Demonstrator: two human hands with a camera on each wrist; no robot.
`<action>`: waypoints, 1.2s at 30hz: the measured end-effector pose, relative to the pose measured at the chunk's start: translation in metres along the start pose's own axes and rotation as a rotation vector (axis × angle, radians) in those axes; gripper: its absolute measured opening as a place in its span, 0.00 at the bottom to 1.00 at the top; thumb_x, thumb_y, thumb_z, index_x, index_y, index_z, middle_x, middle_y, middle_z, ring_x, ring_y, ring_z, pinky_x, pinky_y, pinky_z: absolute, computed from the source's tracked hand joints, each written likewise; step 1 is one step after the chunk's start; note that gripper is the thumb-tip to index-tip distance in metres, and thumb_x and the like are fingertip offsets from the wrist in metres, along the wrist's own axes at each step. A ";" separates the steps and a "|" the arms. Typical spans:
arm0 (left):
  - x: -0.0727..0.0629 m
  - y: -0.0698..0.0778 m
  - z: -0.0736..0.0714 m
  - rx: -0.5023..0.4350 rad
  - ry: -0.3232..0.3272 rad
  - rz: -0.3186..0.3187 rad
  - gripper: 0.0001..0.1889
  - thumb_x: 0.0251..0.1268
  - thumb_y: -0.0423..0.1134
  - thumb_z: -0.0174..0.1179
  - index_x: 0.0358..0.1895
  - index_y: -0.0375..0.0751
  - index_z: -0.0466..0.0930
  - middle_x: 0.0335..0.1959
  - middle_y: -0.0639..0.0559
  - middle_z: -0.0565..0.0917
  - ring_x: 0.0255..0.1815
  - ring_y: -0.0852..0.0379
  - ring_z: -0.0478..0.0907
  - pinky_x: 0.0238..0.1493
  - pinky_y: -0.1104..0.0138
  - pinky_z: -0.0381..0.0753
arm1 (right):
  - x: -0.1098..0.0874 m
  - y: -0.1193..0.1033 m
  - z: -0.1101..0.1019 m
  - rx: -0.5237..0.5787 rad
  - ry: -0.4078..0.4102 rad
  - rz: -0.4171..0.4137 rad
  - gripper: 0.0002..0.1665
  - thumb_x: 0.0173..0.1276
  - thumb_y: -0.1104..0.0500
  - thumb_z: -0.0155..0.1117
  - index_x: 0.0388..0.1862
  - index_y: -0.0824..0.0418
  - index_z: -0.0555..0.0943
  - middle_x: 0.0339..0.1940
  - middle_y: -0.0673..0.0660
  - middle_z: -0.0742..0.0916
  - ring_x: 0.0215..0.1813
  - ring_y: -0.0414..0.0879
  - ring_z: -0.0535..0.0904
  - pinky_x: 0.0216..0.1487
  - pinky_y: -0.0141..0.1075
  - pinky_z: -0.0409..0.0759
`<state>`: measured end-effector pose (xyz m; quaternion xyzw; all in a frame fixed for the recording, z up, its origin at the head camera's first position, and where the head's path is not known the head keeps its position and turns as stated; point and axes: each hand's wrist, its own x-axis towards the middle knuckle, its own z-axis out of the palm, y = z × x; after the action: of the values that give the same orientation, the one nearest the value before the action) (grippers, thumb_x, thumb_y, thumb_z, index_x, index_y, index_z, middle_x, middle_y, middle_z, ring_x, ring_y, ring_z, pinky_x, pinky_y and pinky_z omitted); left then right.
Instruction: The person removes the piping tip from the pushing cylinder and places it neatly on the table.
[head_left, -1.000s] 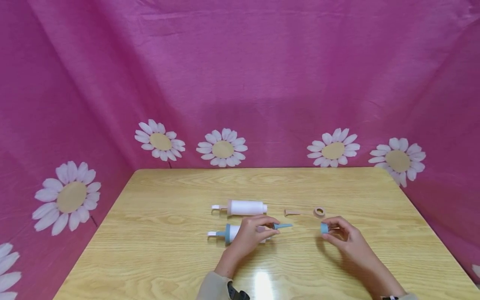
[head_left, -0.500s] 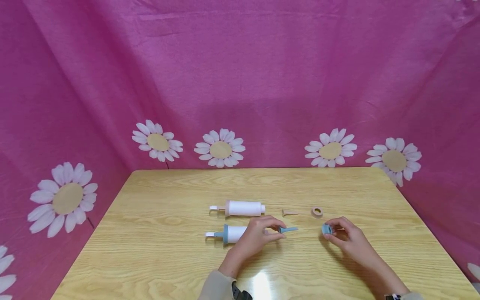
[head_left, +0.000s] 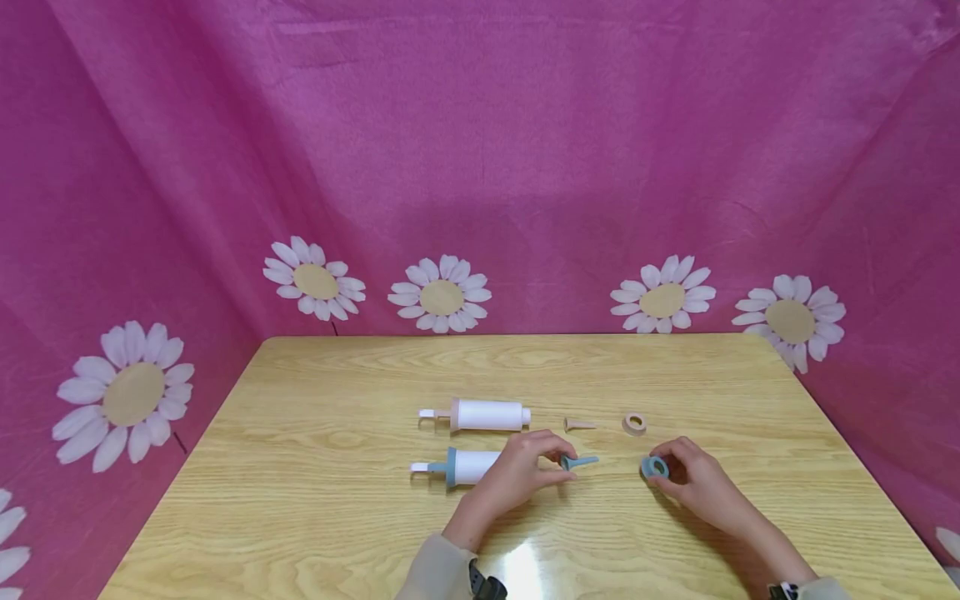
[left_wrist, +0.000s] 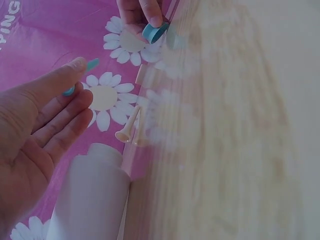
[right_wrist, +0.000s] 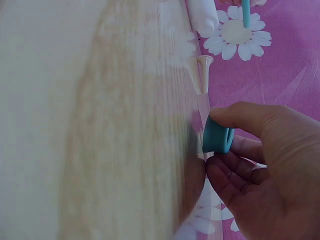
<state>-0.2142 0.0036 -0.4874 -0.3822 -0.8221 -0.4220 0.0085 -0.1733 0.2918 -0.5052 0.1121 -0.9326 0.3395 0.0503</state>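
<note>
My left hand (head_left: 517,468) pinches a small blue-green funnel-shaped nozzle (head_left: 581,462) by its wide end, its thin tip pointing right. In the left wrist view, the fingers hide most of that nozzle (left_wrist: 92,64). Over on the right, my right hand (head_left: 701,485) holds a blue-green ring cap (head_left: 654,467) between thumb and fingers, its hole tilted upward. The right wrist view shows the cap (right_wrist: 216,136) close to the tabletop; contact is unclear. Partly behind the left hand lies a white syringe-like tube (head_left: 474,467) with a blue-green collar and a plunger handle.
A matching white tube (head_left: 489,415) with a beige collar lies farther back. To its right are a beige nozzle (head_left: 579,424) and a beige ring cap (head_left: 634,424). All rest on a wooden table (head_left: 337,375), with pink flowered cloth (head_left: 525,167) behind.
My left hand has shifted slightly right with the nozzle. My right hand has tilted the ring cap, so its hole now shows, and brought it a little lower.
</note>
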 end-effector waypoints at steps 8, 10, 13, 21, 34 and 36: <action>0.007 0.003 0.003 0.084 -0.051 -0.016 0.10 0.56 0.39 0.71 0.40 0.44 0.82 0.37 0.53 0.85 0.37 0.68 0.81 0.41 0.81 0.79 | 0.001 0.002 0.001 -0.046 -0.023 -0.023 0.16 0.55 0.67 0.74 0.42 0.64 0.80 0.36 0.52 0.78 0.36 0.30 0.72 0.34 0.25 0.76; 0.009 0.004 0.005 0.113 -0.072 -0.028 0.10 0.57 0.40 0.71 0.39 0.45 0.82 0.36 0.55 0.85 0.36 0.70 0.79 0.39 0.83 0.78 | 0.001 0.002 0.001 -0.052 -0.031 -0.018 0.16 0.56 0.66 0.74 0.42 0.64 0.80 0.36 0.51 0.77 0.36 0.30 0.71 0.35 0.25 0.76; 0.013 0.006 0.007 0.142 -0.110 -0.046 0.09 0.57 0.41 0.70 0.38 0.46 0.81 0.35 0.56 0.84 0.34 0.72 0.78 0.37 0.86 0.76 | 0.001 0.001 0.001 -0.054 -0.042 -0.008 0.16 0.56 0.66 0.73 0.43 0.64 0.80 0.36 0.51 0.77 0.36 0.31 0.71 0.35 0.26 0.75; 0.020 0.007 0.014 0.178 -0.164 -0.068 0.08 0.57 0.41 0.71 0.37 0.46 0.81 0.33 0.58 0.83 0.32 0.73 0.75 0.35 0.85 0.73 | 0.001 0.002 0.001 -0.066 -0.038 -0.022 0.16 0.56 0.66 0.74 0.43 0.63 0.80 0.37 0.51 0.78 0.37 0.31 0.71 0.35 0.26 0.75; 0.025 0.009 0.021 0.365 -0.169 -0.046 0.09 0.56 0.43 0.71 0.33 0.47 0.81 0.28 0.59 0.77 0.27 0.71 0.66 0.29 0.84 0.66 | 0.000 0.003 0.001 -0.079 -0.045 -0.023 0.15 0.57 0.64 0.73 0.43 0.62 0.80 0.37 0.50 0.77 0.37 0.31 0.70 0.36 0.26 0.74; 0.025 0.010 0.022 0.397 -0.163 -0.042 0.09 0.56 0.43 0.72 0.33 0.47 0.81 0.28 0.60 0.77 0.27 0.72 0.66 0.29 0.84 0.66 | 0.000 0.003 0.000 -0.079 -0.047 -0.022 0.15 0.57 0.64 0.73 0.43 0.62 0.80 0.37 0.50 0.77 0.37 0.31 0.70 0.36 0.26 0.75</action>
<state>-0.2188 0.0378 -0.4863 -0.3884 -0.8949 -0.2196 0.0084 -0.1742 0.2934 -0.5071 0.1281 -0.9450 0.2989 0.0364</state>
